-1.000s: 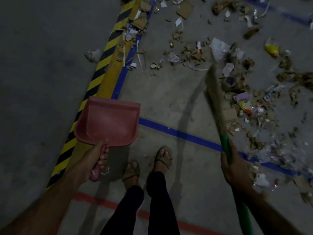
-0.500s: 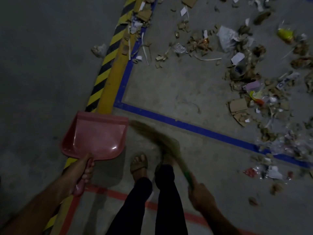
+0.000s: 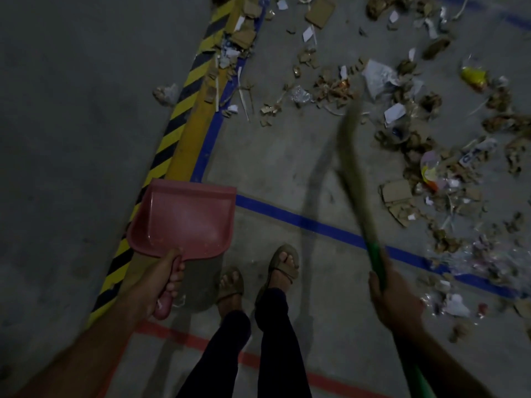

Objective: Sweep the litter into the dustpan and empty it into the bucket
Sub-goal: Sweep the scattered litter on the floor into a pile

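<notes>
We note the left hand (image 3: pixel 161 285) grasping the pink plastic dustpan (image 3: pixel 184 219); right hand (image 3: pixel 393 294) grasping the green-handled straw broom (image 3: pixel 355 165), its bristles beside scattered paper-and-cardboard litter (image 3: pixel 416 133) on the floor's far-right side.

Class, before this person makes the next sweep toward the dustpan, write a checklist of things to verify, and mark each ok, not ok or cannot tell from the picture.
1. Left hand grips the dustpan handle: ok.
2. Right hand grips the broom by its green handle: ok.
3. Dustpan has room: ok, nothing visible inside it.
4. Dustpan lip down on the floor: cannot tell; it seems held above the ground.
5. Broom bristles reach the litter: ok, their blurred tip is at the scattered scraps.
6. Bucket within reach for emptying: cannot tell, none in view.
</notes>
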The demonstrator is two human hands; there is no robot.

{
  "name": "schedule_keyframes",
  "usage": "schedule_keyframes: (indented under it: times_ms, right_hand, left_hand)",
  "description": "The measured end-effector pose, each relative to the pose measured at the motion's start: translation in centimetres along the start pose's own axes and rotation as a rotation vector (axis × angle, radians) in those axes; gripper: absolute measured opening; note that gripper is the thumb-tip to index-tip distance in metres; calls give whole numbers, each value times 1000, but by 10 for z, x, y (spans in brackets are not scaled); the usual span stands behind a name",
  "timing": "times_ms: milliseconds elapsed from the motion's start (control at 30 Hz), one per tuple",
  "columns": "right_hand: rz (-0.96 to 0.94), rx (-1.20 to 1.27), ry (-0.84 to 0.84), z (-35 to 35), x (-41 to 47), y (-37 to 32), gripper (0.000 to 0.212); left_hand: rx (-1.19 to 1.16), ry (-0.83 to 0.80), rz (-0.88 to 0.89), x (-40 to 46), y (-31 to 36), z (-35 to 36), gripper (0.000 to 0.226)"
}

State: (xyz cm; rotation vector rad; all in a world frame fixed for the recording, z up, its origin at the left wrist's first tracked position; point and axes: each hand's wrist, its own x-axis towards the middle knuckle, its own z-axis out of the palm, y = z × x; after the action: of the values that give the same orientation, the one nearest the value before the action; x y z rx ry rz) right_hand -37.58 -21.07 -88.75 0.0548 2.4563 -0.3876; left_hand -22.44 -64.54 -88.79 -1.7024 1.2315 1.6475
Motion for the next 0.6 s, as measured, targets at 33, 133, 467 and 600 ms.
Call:
schedule_keyframes:
  times_ms: [33,133,467,600]
  right_hand:
    - [-14,-18,-59,11,-4,-12,55]
    - [-119,-195,-218,43,0,-41,63]
    - [151,-10,-84,-26,72,-32,64]
    - [105,92,13,-52,56,-39,65]
  left_hand:
    - [5,7,2,-2,4,1,38]
    - [14,17,-7,-7,17,0,38]
    - [-53,10,34,-9,78,4,37]
    - [-70,3,42,-10,101,8,40]
